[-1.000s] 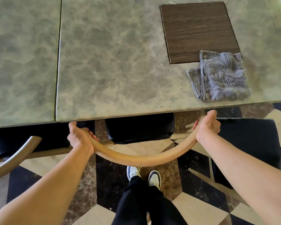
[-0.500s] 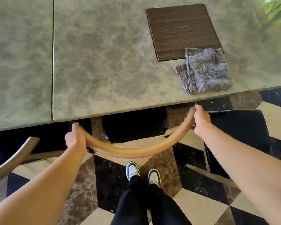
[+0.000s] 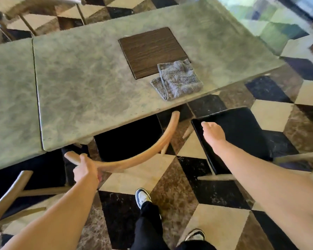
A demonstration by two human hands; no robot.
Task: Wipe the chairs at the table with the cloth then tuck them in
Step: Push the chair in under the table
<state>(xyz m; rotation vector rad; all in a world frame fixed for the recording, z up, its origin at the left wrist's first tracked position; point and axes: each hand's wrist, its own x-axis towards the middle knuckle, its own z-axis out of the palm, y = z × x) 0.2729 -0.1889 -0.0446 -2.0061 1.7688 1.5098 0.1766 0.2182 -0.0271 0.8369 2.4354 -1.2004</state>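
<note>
Nearest us, our left hand (image 3: 84, 169) curls its fingers around the smooth, curved wooden back (image 3: 134, 156) of a chair tucked under the table (image 3: 79, 91). Our right hand (image 3: 212, 132), fingers relaxed and holding nothing, hovers over a second chair's black padded seat (image 3: 242, 134). Farther off, the nubbly grey cloth (image 3: 177, 80) lies crumpled near the marbled table's edge, overlapping a dark woodgrain board (image 3: 150, 51).

Tucked chair's seat (image 3: 128, 139) mostly hidden under table (image 3: 83, 91). Right hand (image 3: 213, 133) fingers hidden behind its back, motion-blurred. Left chair (image 3: 9, 193) and right chair (image 3: 242, 134) cut off by frame edges.
</note>
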